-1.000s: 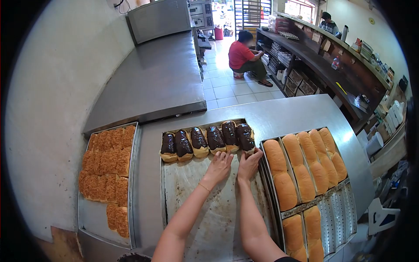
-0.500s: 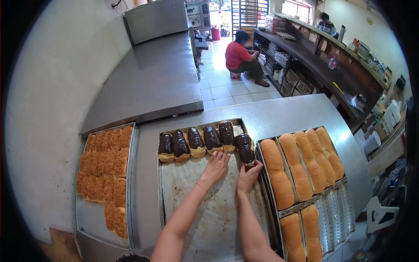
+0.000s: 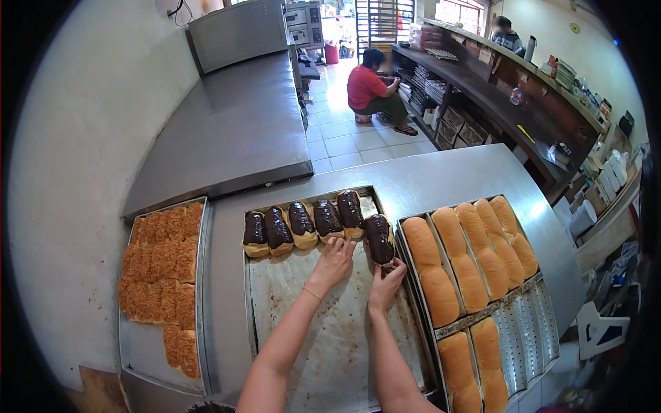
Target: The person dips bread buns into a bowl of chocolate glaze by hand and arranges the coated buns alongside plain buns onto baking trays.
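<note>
Several chocolate-topped buns (image 3: 301,217) stand side by side in a row along the far edge of a worn metal baking tray (image 3: 310,358). One more chocolate-topped bun (image 3: 380,239) sits at the right end, nearer to me and slightly turned. My right hand (image 3: 385,286) grips this bun's near end between thumb and fingers. My left hand (image 3: 333,261) has its fingers stretched out against the near ends of the buns in the row, holding nothing. The fingertips are partly hidden there.
Left of the tray, another tray (image 3: 148,351) carries buns with a brown shredded topping (image 3: 162,258). On the right, plain golden buns (image 3: 441,296) lie in a grooved pan (image 3: 527,341). A person in a red shirt (image 3: 365,86) sits beyond the table; another person (image 3: 507,38) is behind the counter.
The view has shifted slightly. My right hand and the bun it grips have barely moved relative to the tray; my left hand stays at the row, its fingers slightly more bent.
</note>
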A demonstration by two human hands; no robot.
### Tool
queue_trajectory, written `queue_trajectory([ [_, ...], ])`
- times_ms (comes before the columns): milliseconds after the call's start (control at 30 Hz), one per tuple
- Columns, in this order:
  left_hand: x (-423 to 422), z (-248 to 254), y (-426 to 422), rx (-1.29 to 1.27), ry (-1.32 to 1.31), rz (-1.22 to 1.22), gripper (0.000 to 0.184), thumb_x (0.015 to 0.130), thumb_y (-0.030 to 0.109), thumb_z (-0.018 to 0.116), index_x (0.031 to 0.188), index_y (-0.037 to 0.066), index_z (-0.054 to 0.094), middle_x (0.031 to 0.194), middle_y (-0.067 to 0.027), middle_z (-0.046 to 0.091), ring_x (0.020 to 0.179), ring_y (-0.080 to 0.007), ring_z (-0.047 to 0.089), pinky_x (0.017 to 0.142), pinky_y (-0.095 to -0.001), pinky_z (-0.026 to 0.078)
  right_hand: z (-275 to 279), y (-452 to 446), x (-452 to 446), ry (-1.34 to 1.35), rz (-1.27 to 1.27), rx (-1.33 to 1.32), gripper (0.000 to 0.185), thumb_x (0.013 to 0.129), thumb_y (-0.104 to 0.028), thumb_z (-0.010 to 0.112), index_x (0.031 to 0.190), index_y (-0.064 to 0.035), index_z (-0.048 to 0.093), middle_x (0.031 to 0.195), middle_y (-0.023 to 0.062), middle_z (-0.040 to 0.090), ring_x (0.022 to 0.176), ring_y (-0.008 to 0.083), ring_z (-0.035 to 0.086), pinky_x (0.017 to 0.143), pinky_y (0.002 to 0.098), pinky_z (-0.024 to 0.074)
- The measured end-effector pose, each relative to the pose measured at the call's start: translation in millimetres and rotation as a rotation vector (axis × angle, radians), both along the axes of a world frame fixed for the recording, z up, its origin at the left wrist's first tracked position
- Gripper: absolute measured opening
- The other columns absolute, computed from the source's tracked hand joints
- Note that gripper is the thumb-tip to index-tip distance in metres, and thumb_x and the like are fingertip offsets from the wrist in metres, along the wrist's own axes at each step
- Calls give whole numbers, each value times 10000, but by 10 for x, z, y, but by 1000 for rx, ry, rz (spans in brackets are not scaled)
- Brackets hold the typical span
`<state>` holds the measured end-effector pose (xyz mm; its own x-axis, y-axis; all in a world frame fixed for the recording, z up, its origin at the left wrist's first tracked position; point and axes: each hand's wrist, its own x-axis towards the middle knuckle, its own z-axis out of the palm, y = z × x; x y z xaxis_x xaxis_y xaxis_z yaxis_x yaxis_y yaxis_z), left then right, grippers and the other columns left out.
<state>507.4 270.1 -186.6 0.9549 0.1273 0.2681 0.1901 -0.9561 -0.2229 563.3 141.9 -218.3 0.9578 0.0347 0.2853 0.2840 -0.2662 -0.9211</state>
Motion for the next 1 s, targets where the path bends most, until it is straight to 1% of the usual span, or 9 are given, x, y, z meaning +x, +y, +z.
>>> queue_trajectory([
  [167, 9, -20, -4, -45, -22, -3, 412, 798, 132, 495, 1189, 1, 491, 1245, -121, 528, 1092, -223, 471, 1039, -365, 247, 49, -94, -58, -19, 72, -76, 462, 780, -9, 640, 1172, 21, 397, 1139, 219, 456, 1068, 394, 499, 858, 423, 424],
  [267, 11, -59, 2, -40, -44, -11, 405, 802, 131, 491, 1188, 4, 490, 1247, -121, 527, 1095, -221, 468, 1045, -371, 236, 65, -135, -70, -28, 100, -94, 483, 767, 3, 659, 1175, 14, 400, 1162, 200, 440, 1066, 367, 499, 875, 415, 419],
  [367, 4, -64, 2, -37, -57, -20, 398, 806, 127, 487, 1186, 10, 485, 1252, -116, 519, 1106, -219, 460, 1048, -375, 229, 206, -170, -106, -4, 129, -157, 490, 769, 10, 655, 1182, 19, 392, 1181, 198, 430, 1078, 371, 495, 882, 413, 423],
  [467, -3, -63, -6, -67, -57, -22, 385, 808, 122, 483, 1179, 17, 482, 1245, -104, 511, 1119, -216, 450, 1050, -376, 224, 236, -164, -87, -102, 111, -261, 485, 774, 7, 649, 1181, 24, 387, 1168, 195, 434, 1083, 383, 487, 886, 420, 423],
  [633, -28, -100, -30, -37, -131, -21, 350, 808, 117, 488, 1146, 29, 485, 1181, -85, 514, 1112, -215, 447, 1048, -378, 226, 178, -64, -23, -140, 85, -299, 478, 763, 13, 647, 1156, 26, 375, 1136, 207, 434, 1080, 404, 474, 879, 438, 413],
  [700, -8, -102, -19, -96, -138, 3, 331, 806, 121, 495, 1125, 35, 482, 1133, -85, 517, 1096, -217, 451, 1041, -379, 240, 167, -37, -4, -161, 78, -309, 467, 753, 13, 645, 1129, 33, 368, 1112, 224, 437, 1061, 410, 474, 868, 445, 406],
  [800, 7, -83, -2, -86, -154, 3, 315, 811, 127, 495, 1114, 39, 479, 1122, -86, 518, 1090, -222, 452, 1035, -379, 254, 132, -9, 12, -174, 63, -356, 458, 758, 5, 642, 1126, 42, 372, 1097, 226, 446, 1062, 405, 472, 880, 442, 399],
  [833, -2, -71, -5, -53, -125, 5, 325, 814, 131, 494, 1123, 33, 478, 1142, -91, 516, 1087, -226, 453, 1032, -377, 261, 120, -15, 13, -131, 64, -394, 464, 756, -11, 637, 1141, 31, 381, 1110, 217, 452, 1092, 380, 464, 911, 426, 409],
  [1000, -13, -83, -6, -58, -141, -6, 344, 816, 133, 490, 1141, 22, 476, 1193, -103, 512, 1087, -229, 452, 1035, -376, 257, 93, -59, -10, -144, 55, -382, 450, 751, -6, 618, 1139, 39, 392, 1092, 223, 460, 1072, 385, 474, 896, 427, 410],
])
